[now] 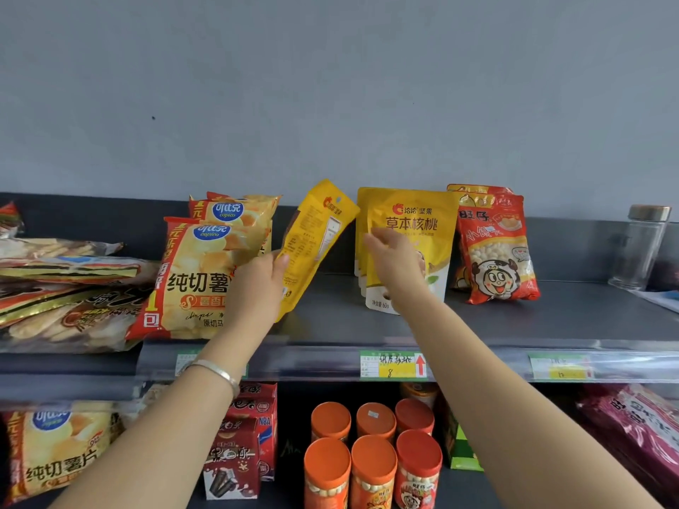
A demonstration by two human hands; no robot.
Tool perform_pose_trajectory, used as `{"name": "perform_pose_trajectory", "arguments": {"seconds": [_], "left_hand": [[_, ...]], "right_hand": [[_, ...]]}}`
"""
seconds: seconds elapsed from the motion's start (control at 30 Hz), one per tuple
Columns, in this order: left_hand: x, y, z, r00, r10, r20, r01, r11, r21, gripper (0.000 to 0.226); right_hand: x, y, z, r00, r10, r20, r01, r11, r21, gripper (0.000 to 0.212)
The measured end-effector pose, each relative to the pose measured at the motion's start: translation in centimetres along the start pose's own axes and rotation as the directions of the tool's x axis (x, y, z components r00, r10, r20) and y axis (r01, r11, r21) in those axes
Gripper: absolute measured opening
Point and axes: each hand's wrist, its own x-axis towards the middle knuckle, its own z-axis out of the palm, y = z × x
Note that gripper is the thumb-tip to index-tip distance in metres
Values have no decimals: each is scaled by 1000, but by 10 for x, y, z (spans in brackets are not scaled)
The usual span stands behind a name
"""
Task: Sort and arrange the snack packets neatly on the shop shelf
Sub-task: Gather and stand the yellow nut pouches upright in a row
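Note:
My left hand (257,288) grips a yellow walnut pouch (316,236) by its lower end, tilted with its printed back facing me, above the dark top shelf (514,321). My right hand (395,260) touches the front of the upright yellow walnut pouches (408,218) standing against the back wall, its fingers at the left edge of the front pouch. Red snack bags (494,247) with a cartoon face lean just right of them. Yellow potato chip bags (205,273) stand to the left of my left hand.
Flat cracker packs (66,288) are piled at the far left. A glass jar (639,247) stands at the far right. Price tags (393,365) line the shelf edge. Below are orange-lidded tubs (371,457), red cartons (239,446), more chip bags (55,450) and dark red packets (639,431).

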Motion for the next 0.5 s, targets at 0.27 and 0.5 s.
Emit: {"name": "perform_pose_trajectory", "arguments": {"seconds": [0.27,0.5], "left_hand": [[-13,16,1,935,-7,354,118,948,-295,49],[-9,-5,-5,890,-49,454,296,819,-491,61]], "right_hand": [[-30,-7,49,863,41,503,-200,943,265,17],[-25,4,56,905,-50,422,-59,968,242,20]]}}
